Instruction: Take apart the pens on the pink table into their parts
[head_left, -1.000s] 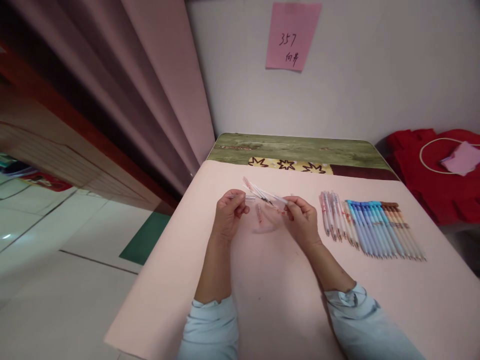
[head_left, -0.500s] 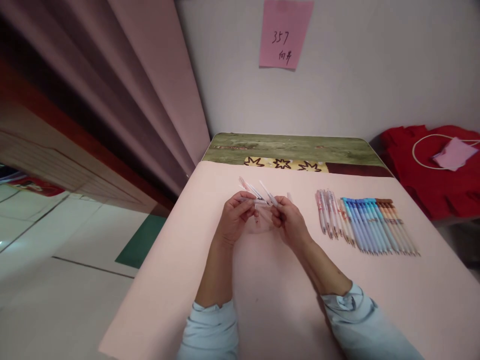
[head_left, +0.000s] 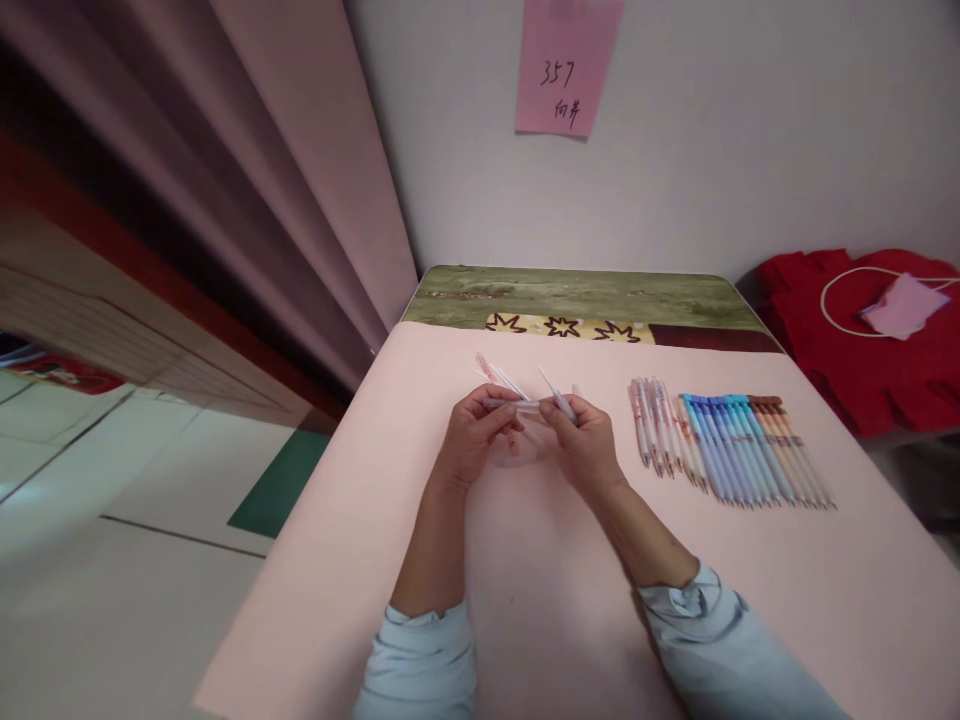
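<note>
Between my fingertips a clear pen barrel [head_left: 528,406] lies level over the table. My left hand [head_left: 472,440] pinches its left end. My right hand [head_left: 587,440] closes around the other end, and a slim pale pen piece [head_left: 549,384] sticks up and left out of the same grip. Just beyond the left fingers, thin white pen parts [head_left: 511,383] and a clear, red-printed one [head_left: 485,366] rest on the pink sheet. More transparent pieces [head_left: 529,446] show below the barrel, partly hidden by my hands; their exact kind is hard to make out.
To the right lies a row of several pens: clear red-printed ones [head_left: 654,425], blue ones [head_left: 731,450] and brown-topped ones [head_left: 791,450]. Pink sheeting [head_left: 360,540] covers the green table [head_left: 585,290]. A red cloth-covered seat [head_left: 817,350] stands at right, a curtain [head_left: 300,150] at left.
My hands have drawn slightly closer around the barrel, which now sits level between them. The slim piece in my right hand has shifted right.
</note>
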